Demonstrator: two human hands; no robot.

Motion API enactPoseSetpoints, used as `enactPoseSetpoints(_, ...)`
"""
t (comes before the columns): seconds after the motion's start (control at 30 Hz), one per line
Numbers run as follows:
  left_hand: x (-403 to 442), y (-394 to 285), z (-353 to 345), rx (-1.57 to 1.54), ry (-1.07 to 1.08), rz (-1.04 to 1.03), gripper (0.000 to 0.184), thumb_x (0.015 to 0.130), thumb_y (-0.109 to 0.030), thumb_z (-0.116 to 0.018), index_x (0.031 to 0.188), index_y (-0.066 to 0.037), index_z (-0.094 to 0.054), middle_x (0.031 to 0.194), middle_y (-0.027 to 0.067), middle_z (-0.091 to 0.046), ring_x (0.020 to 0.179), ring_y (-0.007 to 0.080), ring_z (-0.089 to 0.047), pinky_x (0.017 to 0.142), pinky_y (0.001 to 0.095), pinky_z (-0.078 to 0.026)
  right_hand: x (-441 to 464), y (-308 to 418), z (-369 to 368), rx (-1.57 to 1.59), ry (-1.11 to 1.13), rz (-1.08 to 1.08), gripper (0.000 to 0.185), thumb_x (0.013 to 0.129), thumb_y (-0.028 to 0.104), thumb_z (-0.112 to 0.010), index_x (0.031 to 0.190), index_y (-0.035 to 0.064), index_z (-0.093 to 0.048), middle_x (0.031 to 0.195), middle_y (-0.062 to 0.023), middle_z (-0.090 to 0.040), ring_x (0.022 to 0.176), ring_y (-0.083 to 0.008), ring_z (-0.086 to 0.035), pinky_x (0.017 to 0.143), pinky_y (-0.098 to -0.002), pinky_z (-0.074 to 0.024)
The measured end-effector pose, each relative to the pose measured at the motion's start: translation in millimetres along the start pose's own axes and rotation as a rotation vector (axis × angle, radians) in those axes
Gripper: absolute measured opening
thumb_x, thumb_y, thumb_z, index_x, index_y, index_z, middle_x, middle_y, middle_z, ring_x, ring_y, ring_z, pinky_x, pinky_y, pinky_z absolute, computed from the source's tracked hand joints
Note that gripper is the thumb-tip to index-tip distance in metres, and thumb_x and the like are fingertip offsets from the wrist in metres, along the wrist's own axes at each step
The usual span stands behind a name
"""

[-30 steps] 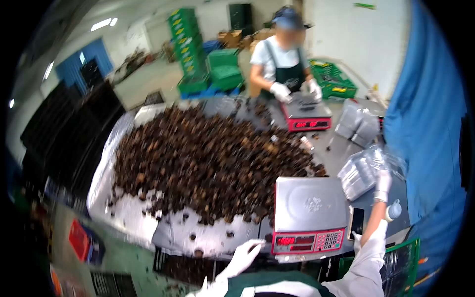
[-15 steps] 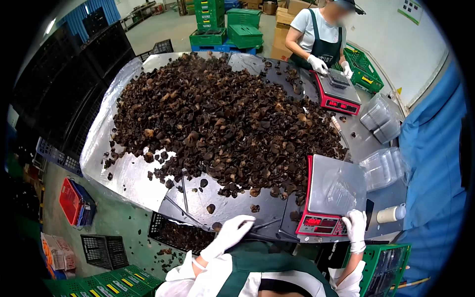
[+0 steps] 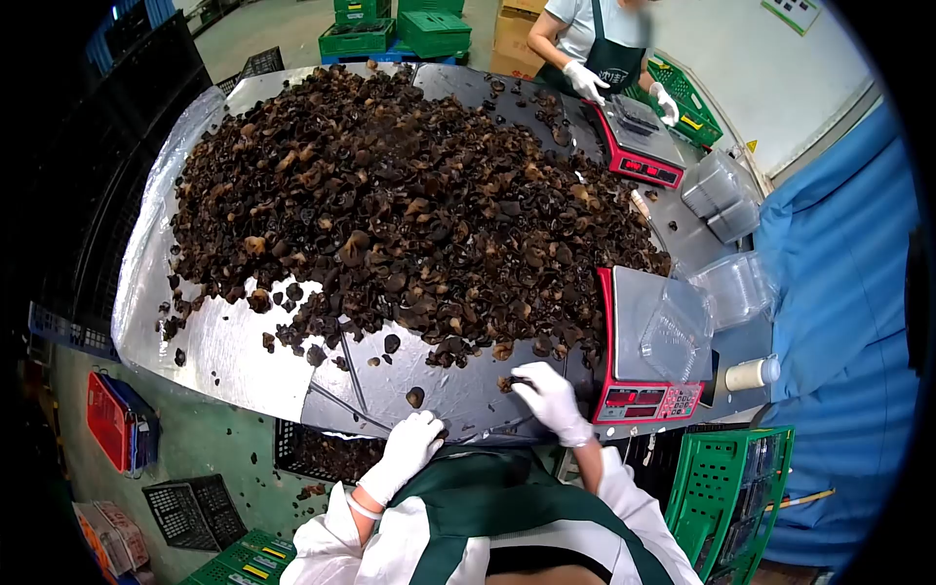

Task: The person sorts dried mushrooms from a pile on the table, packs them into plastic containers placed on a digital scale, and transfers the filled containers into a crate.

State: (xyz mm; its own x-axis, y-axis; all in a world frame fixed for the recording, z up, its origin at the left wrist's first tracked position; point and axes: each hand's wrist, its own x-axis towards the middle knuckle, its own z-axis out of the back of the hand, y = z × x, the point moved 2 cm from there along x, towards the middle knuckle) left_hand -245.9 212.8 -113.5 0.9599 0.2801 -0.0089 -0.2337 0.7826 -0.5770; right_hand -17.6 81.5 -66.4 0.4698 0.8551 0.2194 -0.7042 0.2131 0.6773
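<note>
A large heap of dark brown wood ear mushrooms (image 3: 390,214) covers much of the metal table. My right hand (image 3: 552,398), in a white glove, reaches over the front of the table, thumb and finger pinched at a small wood ear mushroom (image 3: 504,384). At the front edge, my gloved left hand (image 3: 409,448) has its fingers curled down against a dark wood ear mushroom (image 3: 441,433), partly hidden by the fingertips. A single loose mushroom (image 3: 415,397) lies between the hands and the heap. To the right stands a red scale (image 3: 606,331) with a clear plastic tray (image 3: 675,336) on its plate.
Stacked clear trays (image 3: 733,291) and a pale bottle (image 3: 751,374) sit at the right. Across the table a co-worker's gloved hand (image 3: 587,82) is by a second scale (image 3: 645,168). A black crate (image 3: 331,456) with mushrooms is below the front edge; a green crate (image 3: 704,487) stands right.
My right hand has left the scale's keypad and moved left to a loose mushroom. My left hand has shifted left and curled its fingers at another. The view has tilted down.
</note>
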Motion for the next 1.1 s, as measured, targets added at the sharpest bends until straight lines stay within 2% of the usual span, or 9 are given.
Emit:
enactPoseSetpoints(0.1, -1.8, 2.1, 0.6, -0.036, -0.038, 0.014, 0.019, 0.076, -0.019, -0.065, 0.088, -0.009, -0.054, 0.089, 0.0091, -0.051, 0.085, 0.0281, -0.054, 0.07, 0.0398, -0.047, 5.8, -3.3, -37.8, -0.427, 0.085, 0.04, 0.031, 0.074, 0.019, -0.07, 0.101, 0.0091, -0.059, 0.089, -0.01, -0.056, 0.079, -0.0264, -0.058, 0.068, -0.035, -0.05)
enactPoseSetpoints(0.23, -5.1, 9.8, -5.7, -0.112, -0.097, 0.074, 0.018, 0.077, -0.02, -0.065, 0.087, -0.008, -0.055, 0.088, 0.0096, -0.055, 0.086, 0.029, -0.057, 0.071, 0.0394, -0.048, -5.3, -30.4, -45.1, -0.176, 0.071, 0.058, 0.022, 0.072, 0.017, -0.072, 0.089, 0.0114, -0.059, 0.08, -0.0059, -0.053, 0.074, -0.0239, -0.058, 0.065, -0.0338, -0.0486)
enactPoseSetpoints(0.3, -3.0, 9.2, 0.1, -0.461, -0.128, 0.31, 0.017, 0.079, -0.013, -0.068, 0.087, -0.005, -0.056, 0.078, 0.0079, -0.056, 0.067, 0.0209, -0.057, 0.064, 0.0314, -0.048, -6.3, -27.5, -34.0, 0.113, 0.189, -0.249, 0.018, 0.074, 0.017, -0.072, 0.086, 0.0096, -0.06, 0.075, -0.0059, -0.053, 0.068, -0.0195, -0.058, 0.063, -0.0298, -0.0478)
enactPoseSetpoints(0.33, -1.0, 9.5, 2.1, -0.538, -0.149, 0.347, 0.017, 0.079, -0.014, -0.069, 0.088, -0.004, -0.057, 0.079, 0.0068, -0.057, 0.065, 0.0178, -0.056, 0.064, 0.0293, -0.048, -8.8, -40.5, -38.8, 0.211, 0.168, -0.229, 0.018, 0.075, 0.015, -0.075, 0.086, 0.0075, -0.063, 0.073, -0.0001, -0.054, 0.063, -0.0089, -0.051, 0.061, -0.0235, -0.0454)
enactPoseSetpoints(0.43, 16.8, 17.4, 4.4, -0.797, -0.104, 0.368, 0.02, 0.079, -0.015, -0.072, 0.09, -0.004, -0.061, 0.083, 0.0058, -0.059, 0.068, 0.0128, -0.055, 0.067, 0.0264, -0.048, 1.3, -46.6, -34.8, 0.212, 0.193, -0.22, 0.02, 0.076, 0.02, -0.075, 0.089, 0.0094, -0.064, 0.079, -0.002, -0.059, 0.065, -0.0115, -0.056, 0.063, -0.0253, -0.0478)
enactPoseSetpoints(0.53, 57.8, 16.8, 31.8, -0.637, -0.241, 0.268, 0.025, 0.077, -0.014, -0.073, 0.097, -0.003, -0.063, 0.085, 0.0077, -0.061, 0.074, 0.0165, -0.058, 0.07, 0.028, -0.049, 43.7, -30.3, -31.0, -0.067, 0.192, 0.016, 0.026, 0.081, 0.031, -0.067, 0.099, 0.0129, -0.064, 0.09, -0.0043, -0.062, 0.068, -0.0195, -0.061, 0.065, -0.03, -0.0502)
enactPoseSetpoints(0.73, 124.1, 53.8, 23.4, 0.117, -0.524, 0.212, 0.04, 0.069, -0.02, -0.074, 0.104, -0.005, -0.062, 0.1, 0.0104, -0.059, 0.092, 0.0287, -0.058, 0.078, 0.039, -0.049, 120.2, -1.6, -68.6, -0.231, 0.229, 0.201, 0.073, 0.078, 0.026, -0.067, 0.143, 0.0211, -0.033, 0.143, -0.0153, -0.036, 0.121, -0.0345, -0.046, 0.092, -0.0381, -0.0488)
enactPoseSetpoints(0.87, 133.1, 61.1, 12.8, 0.198, -0.465, 0.191, 0.023, 0.071, -0.018, -0.071, 0.091, -0.009, -0.064, 0.086, 0.0095, -0.056, 0.081, 0.0283, -0.058, 0.068, 0.0392, -0.048, 115.8, -7.9, -93.0, -0.412, 0.282, 0.298, 0.058, 0.081, 0.021, -0.062, 0.136, 0.0229, -0.043, 0.135, -0.0114, -0.044, 0.115, -0.0293, -0.049, 0.076, -0.0417, -0.0534)
enactPoseSetpoints(1.1, 112.1, 49.2, 23.3, 0.098, -0.549, 0.033, 0.021, 0.073, -0.019, -0.072, 0.09, -0.009, -0.066, 0.093, 0.0088, -0.06, 0.086, 0.0276, -0.057, 0.073, 0.0377, -0.047, 59.6, -27.9, -79.4, -0.193, 0.122, 0.284, 0.029, 0.09, 0.017, -0.046, 0.116, 0.0179, -0.06, 0.118, -0.0079, -0.057, 0.103, -0.0265, -0.056, 0.082, -0.0357, -0.0511)
